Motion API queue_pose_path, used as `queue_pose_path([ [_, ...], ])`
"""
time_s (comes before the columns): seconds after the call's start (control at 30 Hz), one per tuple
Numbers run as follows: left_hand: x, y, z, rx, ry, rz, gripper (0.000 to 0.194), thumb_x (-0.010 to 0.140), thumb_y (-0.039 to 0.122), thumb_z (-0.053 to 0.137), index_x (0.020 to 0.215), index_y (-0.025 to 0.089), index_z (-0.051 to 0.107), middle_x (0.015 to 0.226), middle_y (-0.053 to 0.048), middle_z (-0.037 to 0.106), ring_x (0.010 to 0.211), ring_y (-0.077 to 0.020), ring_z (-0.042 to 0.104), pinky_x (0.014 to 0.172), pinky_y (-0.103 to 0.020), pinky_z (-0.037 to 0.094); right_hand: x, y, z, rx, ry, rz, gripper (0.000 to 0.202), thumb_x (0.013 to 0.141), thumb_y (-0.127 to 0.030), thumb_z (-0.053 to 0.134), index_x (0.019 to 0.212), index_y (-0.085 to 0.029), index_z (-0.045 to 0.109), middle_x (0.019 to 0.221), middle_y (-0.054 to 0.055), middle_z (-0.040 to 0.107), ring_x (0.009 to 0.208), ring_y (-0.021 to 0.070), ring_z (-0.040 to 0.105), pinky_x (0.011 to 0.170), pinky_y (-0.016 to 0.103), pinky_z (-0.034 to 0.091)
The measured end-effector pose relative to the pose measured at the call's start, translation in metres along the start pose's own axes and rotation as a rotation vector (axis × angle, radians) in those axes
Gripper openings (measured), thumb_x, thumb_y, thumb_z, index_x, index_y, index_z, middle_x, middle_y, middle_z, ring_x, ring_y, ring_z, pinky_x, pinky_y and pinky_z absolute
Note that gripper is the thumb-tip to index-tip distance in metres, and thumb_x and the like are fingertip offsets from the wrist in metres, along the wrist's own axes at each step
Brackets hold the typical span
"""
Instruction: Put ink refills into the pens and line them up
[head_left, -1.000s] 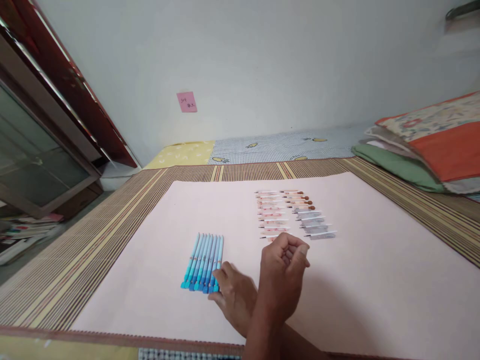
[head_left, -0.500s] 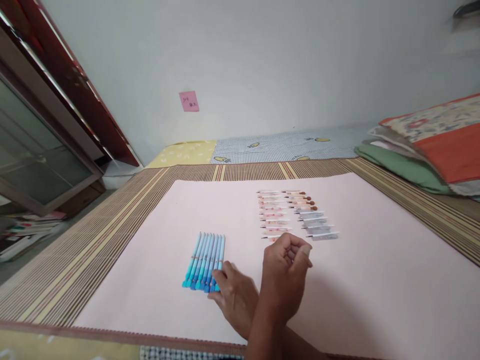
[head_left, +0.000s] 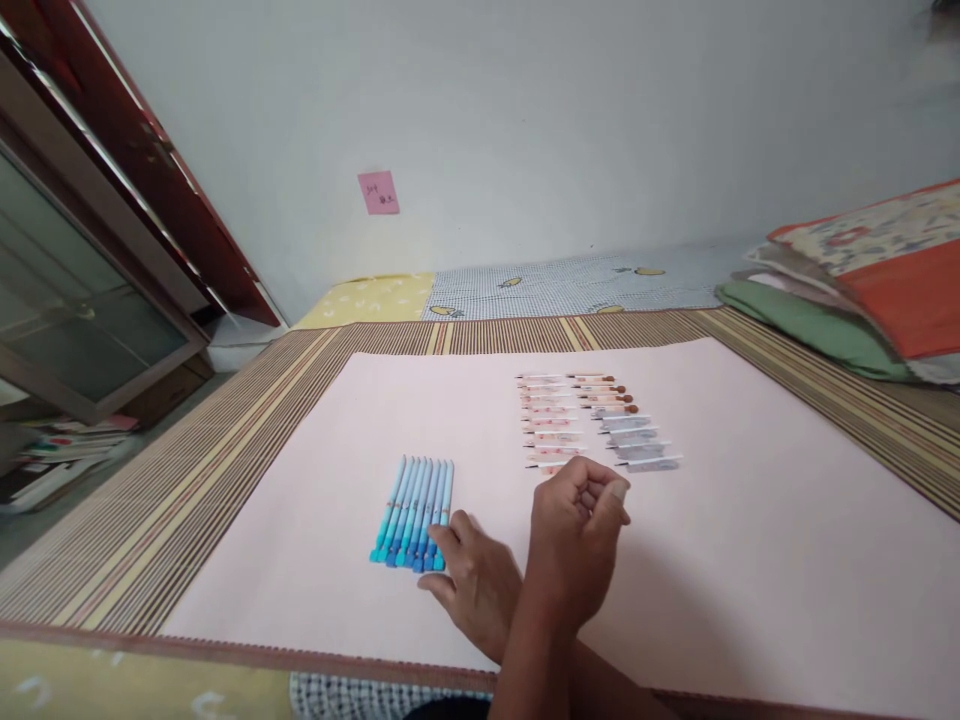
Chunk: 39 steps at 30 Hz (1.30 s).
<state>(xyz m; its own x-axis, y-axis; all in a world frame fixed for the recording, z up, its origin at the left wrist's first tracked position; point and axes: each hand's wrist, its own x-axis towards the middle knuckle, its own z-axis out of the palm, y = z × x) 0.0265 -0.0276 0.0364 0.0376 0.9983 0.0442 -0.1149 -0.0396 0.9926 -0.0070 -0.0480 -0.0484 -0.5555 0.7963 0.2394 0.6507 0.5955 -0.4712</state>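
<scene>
A row of several blue pens [head_left: 412, 510] lies side by side on the pink sheet [head_left: 315, 560]. My right hand [head_left: 476, 585] reaches across to the left, its thumb and fingers parted around the lower right end of that row; nothing shows in its grip. Crossed over my right forearm, my left hand [head_left: 577, 530] is curled closed above the sheet, with no object visible in it. Beyond it lie two columns of slim pens: pink-patterned ones [head_left: 551, 422] on the left; on the right, brown-tipped ones [head_left: 611, 397] above grey ones [head_left: 637, 443].
A striped mat [head_left: 240, 440] lies under the sheet. Folded cloths and an orange patterned cushion [head_left: 907, 290] are stacked at the right. A pink note [head_left: 379, 192] is stuck to the wall. Books [head_left: 67, 450] lie beyond the left edge, near a glass-panelled door [head_left: 82, 290].
The camera view has shifted slightly, so the sheet and pens appear a little higher. My right hand's thumb and fingers sit slightly lower against the pens. My left hand stays curled.
</scene>
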Motion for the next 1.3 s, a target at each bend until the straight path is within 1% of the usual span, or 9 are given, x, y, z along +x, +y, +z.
queue_pose_path([
  [0.1, -0.0007, 0.0021, 0.0005, -0.007, -0.002, -0.010, 0.011, 0.089, 0.022, 0.057, 0.080, 0.017, 0.061, 0.067, 0.001, 0.058, 0.062, -0.0118, 0.049, 0.059, -0.025, 0.040, -0.0003, 0.0003, 0.0008, -0.003, 0.012, -0.023, 0.034, 0.085, -0.036, 0.076, 0.112, -0.027, 0.059, 0.104, 0.002, 0.057, 0.093, 0.0215, 0.059, 0.068, 0.031, 0.048],
  [0.27, -0.0011, 0.0036, 0.0012, -0.014, -0.002, -0.015, 0.010, 0.088, 0.019, 0.056, 0.080, 0.017, 0.062, 0.066, 0.001, 0.057, 0.061, -0.0115, 0.048, 0.059, -0.024, 0.039, 0.0006, 0.0009, 0.0035, -0.035, -0.011, -0.061, 0.025, 0.088, -0.033, 0.073, 0.109, -0.028, 0.061, 0.103, 0.002, 0.055, 0.093, 0.0205, 0.059, 0.067, 0.029, 0.047],
  [0.43, -0.0007, -0.0004, 0.0020, -0.033, -0.010, -0.026, 0.010, 0.088, 0.019, 0.056, 0.081, 0.017, 0.062, 0.066, 0.001, 0.057, 0.060, -0.0108, 0.047, 0.059, -0.023, 0.039, 0.0008, 0.0011, 0.0013, -0.004, -0.010, -0.070, 0.028, 0.089, -0.030, 0.072, 0.114, -0.028, 0.060, 0.105, 0.002, 0.055, 0.094, 0.0205, 0.058, 0.070, 0.030, 0.048],
  [0.53, 0.0002, -0.0018, 0.0023, -0.026, -0.003, -0.018, 0.010, 0.088, 0.020, 0.056, 0.081, 0.017, 0.062, 0.066, 0.001, 0.057, 0.060, -0.0108, 0.048, 0.059, -0.023, 0.039, 0.0006, 0.0008, 0.0004, 0.015, 0.005, -0.082, 0.029, 0.088, -0.031, 0.072, 0.114, -0.027, 0.060, 0.105, 0.003, 0.055, 0.094, 0.0210, 0.057, 0.073, 0.032, 0.049],
  [0.67, 0.0013, -0.0022, 0.0021, -0.009, 0.003, -0.011, 0.010, 0.088, 0.021, 0.056, 0.080, 0.017, 0.062, 0.066, 0.001, 0.057, 0.061, -0.0111, 0.049, 0.059, -0.023, 0.040, 0.0008, -0.0003, 0.0000, 0.038, 0.051, -0.070, 0.039, 0.083, -0.036, 0.078, 0.115, -0.024, 0.059, 0.105, 0.004, 0.055, 0.092, 0.0224, 0.055, 0.080, 0.037, 0.049],
  [0.77, 0.0008, -0.0027, 0.0022, -0.005, -0.001, -0.003, 0.010, 0.088, 0.021, 0.056, 0.081, 0.017, 0.062, 0.066, 0.001, 0.058, 0.061, -0.0111, 0.049, 0.059, -0.023, 0.040, 0.0020, -0.0005, -0.0006, 0.066, 0.072, -0.036, 0.046, 0.080, -0.036, 0.081, 0.117, -0.024, 0.057, 0.107, 0.004, 0.055, 0.095, 0.0234, 0.055, 0.085, 0.040, 0.049],
  [1.07, 0.0004, -0.0052, 0.0042, 0.005, -0.008, -0.015, 0.011, 0.089, 0.023, 0.057, 0.080, 0.018, 0.062, 0.066, 0.001, 0.058, 0.060, -0.0116, 0.049, 0.059, -0.024, 0.040, 0.0046, 0.0003, -0.0015, 0.066, 0.018, -0.036, 0.037, 0.082, -0.035, 0.079, 0.112, -0.023, 0.061, 0.106, 0.004, 0.056, 0.096, 0.0235, 0.056, 0.084, 0.039, 0.048],
  [1.17, 0.0010, -0.0044, 0.0042, 0.011, -0.007, -0.020, 0.011, 0.088, 0.022, 0.057, 0.080, 0.018, 0.062, 0.066, 0.001, 0.058, 0.060, -0.0114, 0.049, 0.059, -0.024, 0.040, 0.0046, 0.0016, 0.0000, 0.061, 0.021, -0.054, 0.033, 0.083, -0.035, 0.079, 0.107, -0.022, 0.061, 0.105, 0.004, 0.056, 0.095, 0.0226, 0.056, 0.083, 0.038, 0.048],
  [1.3, 0.0011, -0.0047, 0.0043, 0.021, -0.003, -0.034, 0.011, 0.089, 0.022, 0.056, 0.080, 0.018, 0.062, 0.066, 0.001, 0.058, 0.060, -0.0114, 0.049, 0.059, -0.024, 0.040, 0.0046, 0.0022, 0.0005, 0.067, 0.037, -0.063, 0.031, 0.082, -0.035, 0.079, 0.104, -0.022, 0.061, 0.105, 0.004, 0.056, 0.093, 0.0219, 0.056, 0.082, 0.037, 0.047],
])
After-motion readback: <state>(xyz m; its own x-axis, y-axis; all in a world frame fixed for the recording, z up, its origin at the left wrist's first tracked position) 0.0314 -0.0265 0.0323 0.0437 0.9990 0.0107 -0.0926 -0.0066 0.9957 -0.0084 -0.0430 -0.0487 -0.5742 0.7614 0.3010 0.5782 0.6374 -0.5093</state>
